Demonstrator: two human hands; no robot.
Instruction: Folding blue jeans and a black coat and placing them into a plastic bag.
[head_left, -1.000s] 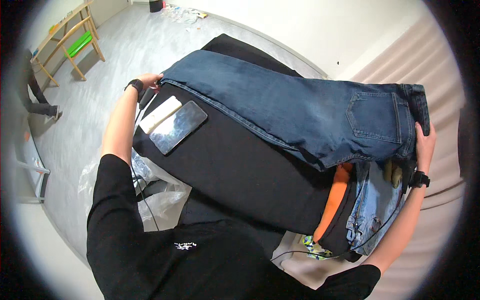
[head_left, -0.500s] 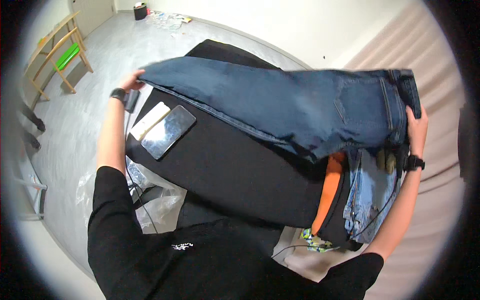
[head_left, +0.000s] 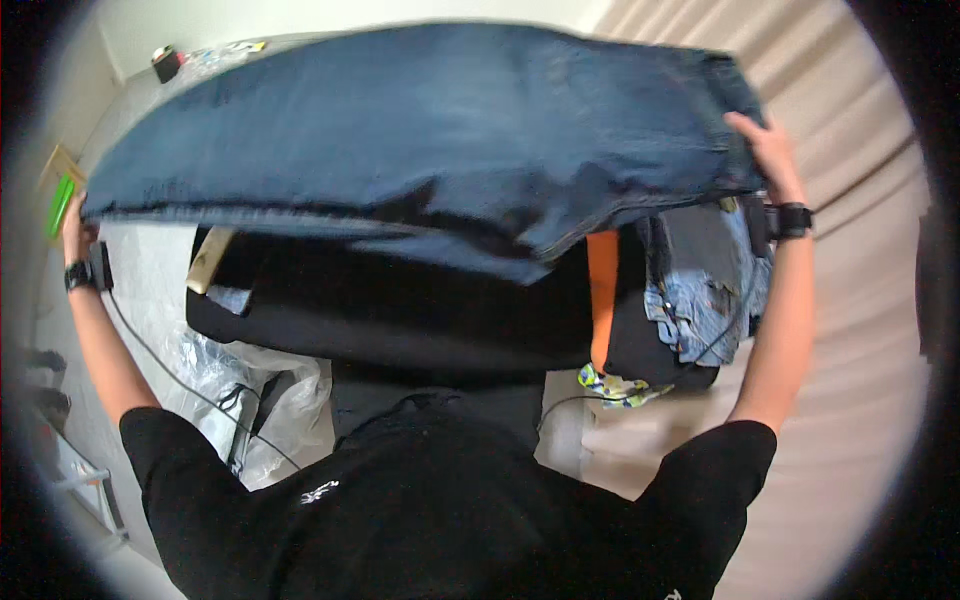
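A: How many garments are being held?

B: One, a pair of dark blue jeans (head_left: pixel 420 120), stretched sideways across the upper half of the frame, raised above the black tabletop (head_left: pixel 420 300).

A: And the hands?

B: Two, well apart. The left hand (head_left: pixel 75 225), at the left edge, is clamped on the leg end; the right hand (head_left: pixel 770 155), upper right, grips the waist end. I count two black wristbands (head_left: pixel 793 221), one per arm.

A: What lies under the jeans?

B: At centre left, one slim beige box (head_left: pixel 208 262) and one phone (head_left: pixel 230 300), both partly covered. At centre right, one orange cloth strip (head_left: pixel 603 300), then one light blue denim garment (head_left: pixel 700 300) with ragged edges. One patterned cloth (head_left: pixel 620 385) sits just below the strip.

A: Farther out?

B: Clear plastic (head_left: pixel 300 400) at lower left, one dark bin (head_left: pixel 165 66) at upper left, and a beige curtain (head_left: pixel 850 300) down the right side.
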